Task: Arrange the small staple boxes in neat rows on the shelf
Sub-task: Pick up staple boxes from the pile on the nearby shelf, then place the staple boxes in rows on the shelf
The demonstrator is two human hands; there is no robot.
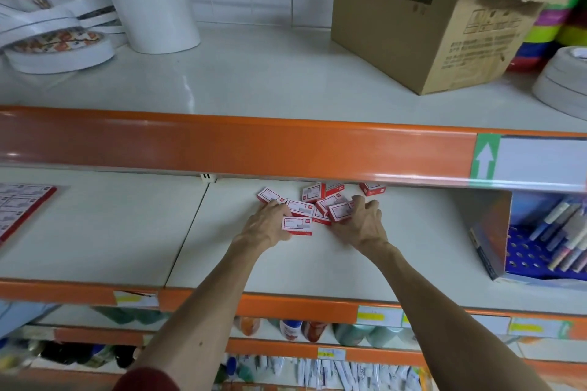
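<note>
Staple boxes (330,201), small, red and white, lie in a loose, overlapping heap toward the back of the middle shelf (127,232), just under the orange rail (222,143) of the shelf above, with one box set a little apart at the right. From the head view, the left hand (266,222) lies against the heap's left edge with its fingers bent over the nearest boxes, though I cannot tell whether it grips any. The right hand (365,220) has curled fingers and thumb pinching a box at the heap's right side.
</note>
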